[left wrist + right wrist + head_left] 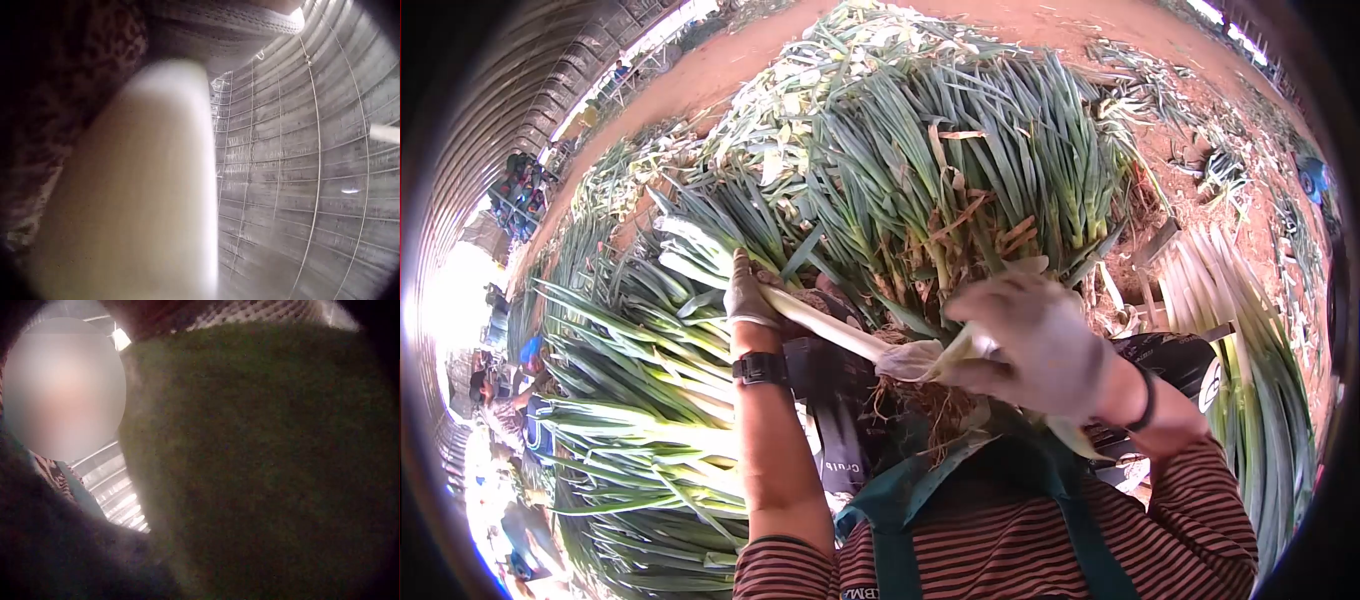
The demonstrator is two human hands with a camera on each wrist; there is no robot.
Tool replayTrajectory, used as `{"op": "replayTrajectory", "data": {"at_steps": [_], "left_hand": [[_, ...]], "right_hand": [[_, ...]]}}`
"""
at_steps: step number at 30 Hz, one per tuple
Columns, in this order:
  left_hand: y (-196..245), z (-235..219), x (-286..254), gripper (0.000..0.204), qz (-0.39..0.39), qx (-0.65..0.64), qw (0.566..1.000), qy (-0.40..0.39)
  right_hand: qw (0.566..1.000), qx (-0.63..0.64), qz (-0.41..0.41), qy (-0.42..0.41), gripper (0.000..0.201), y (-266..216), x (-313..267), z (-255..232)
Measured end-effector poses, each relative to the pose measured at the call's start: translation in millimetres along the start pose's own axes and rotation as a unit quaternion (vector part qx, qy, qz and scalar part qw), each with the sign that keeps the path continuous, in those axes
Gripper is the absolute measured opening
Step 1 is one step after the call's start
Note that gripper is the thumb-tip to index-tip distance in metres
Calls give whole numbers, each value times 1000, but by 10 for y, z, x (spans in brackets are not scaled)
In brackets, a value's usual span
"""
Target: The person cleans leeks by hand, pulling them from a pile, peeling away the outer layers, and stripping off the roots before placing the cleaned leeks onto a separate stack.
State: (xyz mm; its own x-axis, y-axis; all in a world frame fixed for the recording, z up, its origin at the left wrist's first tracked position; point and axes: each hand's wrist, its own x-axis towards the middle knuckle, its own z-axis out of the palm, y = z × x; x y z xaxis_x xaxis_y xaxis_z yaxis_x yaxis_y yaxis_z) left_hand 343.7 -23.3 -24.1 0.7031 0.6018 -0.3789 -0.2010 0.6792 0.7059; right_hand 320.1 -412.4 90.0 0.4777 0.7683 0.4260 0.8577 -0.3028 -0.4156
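My gloved left hand (pixel 750 293) grips a leek (pixel 825 325) around its shaft, left of my lap. The pale shaft slants down to the right, with its root end (pixel 912 362) over my lap. Close up in the left wrist view, the white shaft (pixel 150 187) fills the lower left below the knitted glove (pixel 219 31). My right hand (pixel 1040 350), gloved and blurred by motion, is at the root end, with a yellow-green leaf (pixel 958 347) between thumb and fingers. A dark green surface (pixel 262 456) covers most of the right wrist view.
Untrimmed leeks (pixel 970 150) stand in a thick bundle ahead. Peeled leeks (pixel 650 425) lie piled at my left, more leeks (pixel 1240 350) at my right. Stripped leaves (pixel 790 110) heap behind the bundle on reddish soil (pixel 1040 20). Loose roots (pixel 945 412) lie over my lap.
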Motion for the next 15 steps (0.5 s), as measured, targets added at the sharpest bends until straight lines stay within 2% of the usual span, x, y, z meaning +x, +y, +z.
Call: {"op": "replayTrajectory", "data": {"at_steps": [2, 3, 5, 8, 9, 11, 15], "left_hand": [[-72, 37, 27, 29, 19, 4, 1000, 11], [-70, 146, -136, 28, 18, 17, 999, 21], [-69, 121, -131, 28, 22, 14, 1000, -2], [-44, 97, -148, 28, 15, 8, 1000, -12], [-27, 87, -135, 28, 7, 8, 1000, -10], [40, 193, -342, 26, -18, 17, 999, -24], [145, -241, 112, 24, 21, -4, 1000, 0]], "right_hand": [[997, -32, -60, 22, 54, 76, 234, 389], [998, 9, -24, -53, 53, 164, 247, 599], [974, 90, 49, -203, 53, 289, 241, 925], [978, -27, 24, -204, 49, 132, 256, 767], [978, -49, -9, -202, 47, 84, 236, 697], [976, -26, -24, -216, 44, 31, 92, 650], [967, 22, -10, -255, 39, -110, -436, 296]]}}
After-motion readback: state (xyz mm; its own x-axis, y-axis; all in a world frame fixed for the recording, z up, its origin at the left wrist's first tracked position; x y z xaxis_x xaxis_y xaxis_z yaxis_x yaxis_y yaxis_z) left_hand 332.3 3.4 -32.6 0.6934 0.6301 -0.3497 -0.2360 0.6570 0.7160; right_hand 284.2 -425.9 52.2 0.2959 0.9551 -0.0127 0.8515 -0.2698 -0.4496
